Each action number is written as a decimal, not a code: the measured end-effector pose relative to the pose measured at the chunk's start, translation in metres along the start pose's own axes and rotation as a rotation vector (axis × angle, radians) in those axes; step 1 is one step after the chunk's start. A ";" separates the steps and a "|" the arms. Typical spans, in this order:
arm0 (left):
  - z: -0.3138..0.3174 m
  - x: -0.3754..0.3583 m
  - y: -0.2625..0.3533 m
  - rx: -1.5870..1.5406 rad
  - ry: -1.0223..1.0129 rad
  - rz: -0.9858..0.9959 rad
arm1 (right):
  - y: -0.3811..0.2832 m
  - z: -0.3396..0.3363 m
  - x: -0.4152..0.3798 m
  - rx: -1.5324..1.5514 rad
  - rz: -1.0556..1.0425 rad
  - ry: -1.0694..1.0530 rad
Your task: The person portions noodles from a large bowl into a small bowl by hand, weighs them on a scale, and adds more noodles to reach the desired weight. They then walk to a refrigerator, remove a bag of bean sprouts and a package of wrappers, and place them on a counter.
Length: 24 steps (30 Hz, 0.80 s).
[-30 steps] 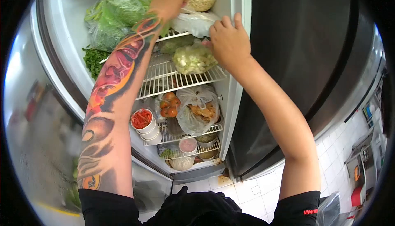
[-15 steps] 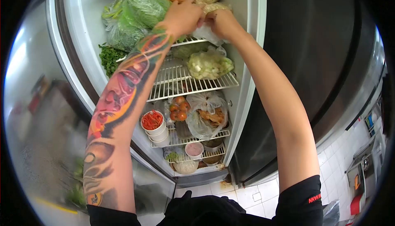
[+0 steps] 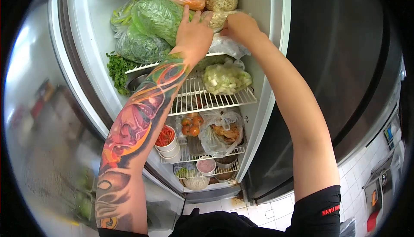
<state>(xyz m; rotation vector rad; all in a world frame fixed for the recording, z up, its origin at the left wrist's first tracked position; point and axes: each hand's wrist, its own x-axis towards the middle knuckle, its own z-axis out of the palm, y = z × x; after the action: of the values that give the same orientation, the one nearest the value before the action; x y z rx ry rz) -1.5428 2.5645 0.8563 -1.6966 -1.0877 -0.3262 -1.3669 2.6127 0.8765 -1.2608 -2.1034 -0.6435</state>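
Left hand (image 3: 195, 35) open, beside bagged greens (image 3: 156, 19); right hand (image 3: 241, 28) curled at white bag (image 3: 228, 46), grip unclear. Tub (image 3: 171, 150): red strips (image 3: 165, 136).

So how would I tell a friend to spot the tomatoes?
Look inside the open fridge at the third wire shelf down. The tomatoes sit between stacked white tubs with red strips and a knotted clear bag. They're the cluster of smooth, round, orange-red fruits, unlike the thin strips or the bag's irregular brownish contents.

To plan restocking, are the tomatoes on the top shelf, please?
No, the tomatoes sit on a lower shelf, beside the stacked tubs.
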 end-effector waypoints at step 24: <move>0.001 -0.001 0.004 0.054 -0.055 -0.089 | 0.006 0.029 0.030 -0.362 -0.073 -0.016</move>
<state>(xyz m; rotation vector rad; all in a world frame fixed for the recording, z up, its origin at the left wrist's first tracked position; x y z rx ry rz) -1.5398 2.5646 0.8530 -1.6210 -1.2052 -0.3054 -1.3800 2.6525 0.8777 -1.3839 -2.1169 -1.0878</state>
